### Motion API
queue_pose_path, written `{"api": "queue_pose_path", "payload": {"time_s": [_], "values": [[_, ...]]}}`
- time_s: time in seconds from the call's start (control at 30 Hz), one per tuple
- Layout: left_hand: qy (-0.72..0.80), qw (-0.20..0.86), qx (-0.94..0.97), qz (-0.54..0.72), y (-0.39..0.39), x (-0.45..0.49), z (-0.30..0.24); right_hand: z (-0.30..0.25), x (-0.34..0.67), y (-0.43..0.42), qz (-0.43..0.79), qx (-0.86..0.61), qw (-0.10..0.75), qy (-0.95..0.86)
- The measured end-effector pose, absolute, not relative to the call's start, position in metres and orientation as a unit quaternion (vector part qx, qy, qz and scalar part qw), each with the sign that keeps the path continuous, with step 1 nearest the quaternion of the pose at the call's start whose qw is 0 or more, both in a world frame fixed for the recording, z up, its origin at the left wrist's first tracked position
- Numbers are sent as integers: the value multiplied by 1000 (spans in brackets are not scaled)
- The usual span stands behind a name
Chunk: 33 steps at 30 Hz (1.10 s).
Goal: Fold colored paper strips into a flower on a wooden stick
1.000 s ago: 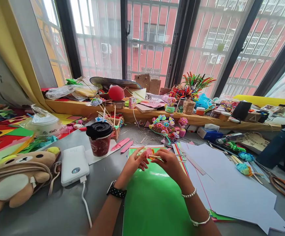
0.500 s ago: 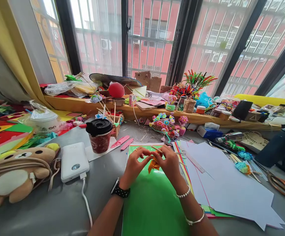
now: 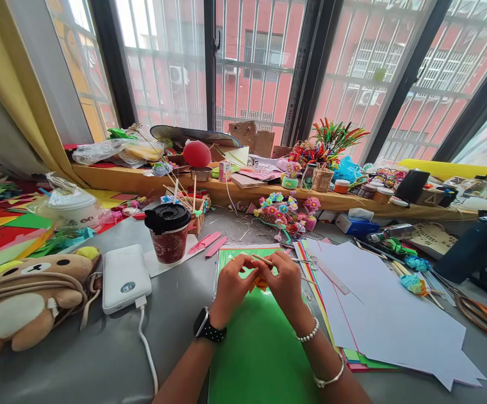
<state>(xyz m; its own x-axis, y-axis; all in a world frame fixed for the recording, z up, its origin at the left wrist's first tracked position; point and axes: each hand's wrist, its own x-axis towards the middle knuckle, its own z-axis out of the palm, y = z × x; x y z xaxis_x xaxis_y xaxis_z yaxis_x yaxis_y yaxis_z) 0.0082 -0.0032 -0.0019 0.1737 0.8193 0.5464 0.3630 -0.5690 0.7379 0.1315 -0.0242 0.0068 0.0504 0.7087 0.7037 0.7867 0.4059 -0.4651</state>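
Observation:
Both hands meet over the green sheet (image 3: 264, 353), each with its fingers closed. My left hand (image 3: 233, 287), below a black watch, pinches a small folded orange paper piece (image 3: 261, 283). My right hand (image 3: 286, 280) has its fingertips at the other side of the same paper. A thin wooden stick (image 3: 262, 259) pokes out leftward from the right fingers, above the paper. Most of the orange paper is hidden behind the fingers. Past the right knuckles lie scissors (image 3: 312, 261) and a clear ruler (image 3: 331, 276).
White paper sheets (image 3: 395, 314) over coloured ones lie on the right. To the left stand a lidded paper cup (image 3: 168, 238), a white power bank (image 3: 126, 280) with a cable, and a plush bear (image 3: 28, 303). Pink strips (image 3: 210, 242) and a bunch of paper flowers (image 3: 283, 210) are farther back.
The orange paper, whose pointed ends hung below the fingers, is now mostly covered by them. The left hand has shifted slightly right, and the stick lies more to the left.

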Motion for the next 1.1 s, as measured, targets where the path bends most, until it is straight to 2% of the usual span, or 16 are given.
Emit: {"api": "queue_pose_path", "payload": {"time_s": [0.57, 1.1], "values": [[373, 314, 755, 438, -2, -4, 11, 26, 155, -24, 71, -476, 453, -750], [263, 502, 711, 417, -1, -12, 14, 32, 158, -28, 156, -424, 457, -766]]}}
